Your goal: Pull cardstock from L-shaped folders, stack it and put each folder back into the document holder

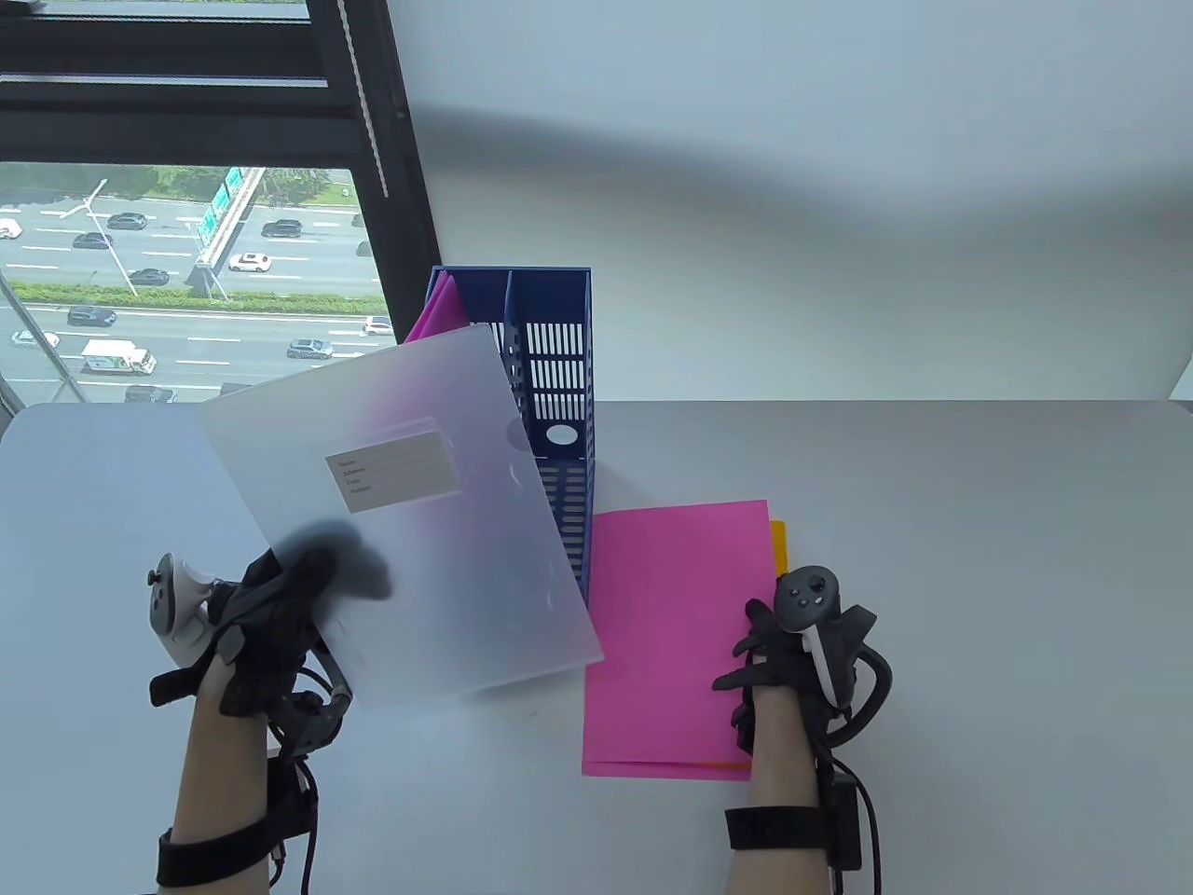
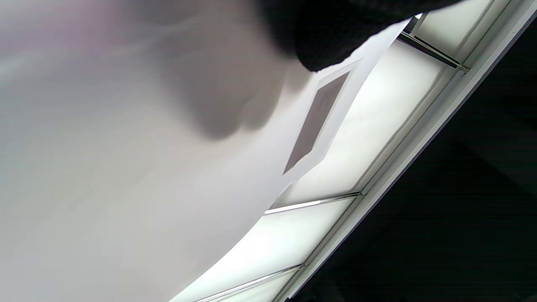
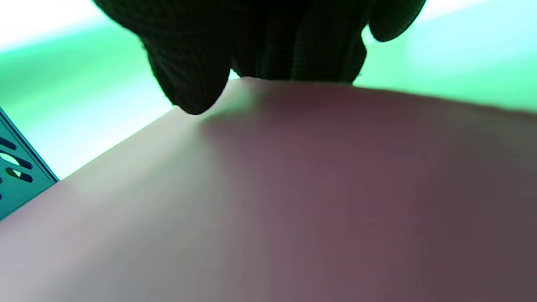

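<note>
My left hand (image 1: pixel 289 606) grips the lower left corner of a frosted, translucent L-shaped folder (image 1: pixel 410 522) and holds it tilted above the table; my fingers show as a dark blur through the plastic. In the left wrist view the folder (image 2: pixel 126 167) fills the frame, with a gloved fingertip (image 2: pixel 335 33) on it. The blue document holder (image 1: pixel 559 373) stands behind it, with pink cardstock (image 1: pixel 438 312) sticking out of its left slot. My right hand (image 1: pixel 792 653) rests on a pink cardstock stack (image 1: pixel 671 606) that lies on the table over an orange sheet (image 1: pixel 779 545). The right wrist view shows my fingers (image 3: pixel 188 63) lying on the cardstock (image 3: pixel 293 188).
The grey table (image 1: pixel 979 559) runs to a white wall at the back. A window (image 1: pixel 186 261) is at the back left. A corner of the holder (image 3: pixel 16 176) appears at the left of the right wrist view.
</note>
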`<control>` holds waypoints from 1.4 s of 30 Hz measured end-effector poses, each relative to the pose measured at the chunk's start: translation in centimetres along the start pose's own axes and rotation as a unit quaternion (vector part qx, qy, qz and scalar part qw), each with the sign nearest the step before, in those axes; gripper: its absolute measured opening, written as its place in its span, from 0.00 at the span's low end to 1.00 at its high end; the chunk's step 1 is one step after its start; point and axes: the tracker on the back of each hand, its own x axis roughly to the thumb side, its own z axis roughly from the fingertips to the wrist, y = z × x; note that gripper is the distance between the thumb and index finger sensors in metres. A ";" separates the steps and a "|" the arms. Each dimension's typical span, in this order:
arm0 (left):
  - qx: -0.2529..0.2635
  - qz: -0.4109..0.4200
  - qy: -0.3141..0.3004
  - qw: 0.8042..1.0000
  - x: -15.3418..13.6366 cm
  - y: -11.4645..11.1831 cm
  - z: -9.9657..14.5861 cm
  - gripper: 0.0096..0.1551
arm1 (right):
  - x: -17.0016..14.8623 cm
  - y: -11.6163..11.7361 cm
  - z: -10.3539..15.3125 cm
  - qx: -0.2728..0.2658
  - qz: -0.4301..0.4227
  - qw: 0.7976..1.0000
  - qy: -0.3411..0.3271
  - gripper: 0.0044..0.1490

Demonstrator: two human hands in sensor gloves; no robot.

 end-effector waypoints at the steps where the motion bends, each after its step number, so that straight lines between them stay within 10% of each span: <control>1: 0.000 0.000 0.000 1.000 0.0 0.0 0.0 0.24 | -0.1 0.0 0.0 0.005 0.007 1.000 0.005 0.35; 12: -0.009 -0.010 0.006 1.000 -0.2 -0.4 -0.3 0.24 | 1.7 -6.0 2.1 -0.070 -0.116 0.989 -0.067 0.34; 20: -0.020 -0.019 0.010 1.000 -0.3 -1.1 -0.5 0.24 | 6.5 -11.8 7.8 -0.136 -0.263 0.913 -0.280 0.29; 32: -0.044 -0.042 0.021 0.998 -0.5 -3.0 -1.1 0.24 | 11.1 -10.6 10.5 0.066 -0.365 0.838 -0.399 0.32; 42: -0.063 -0.156 0.021 0.986 0.7 -4.0 -1.4 0.23 | 11.2 -10.6 10.7 0.019 -0.365 0.845 -0.391 0.22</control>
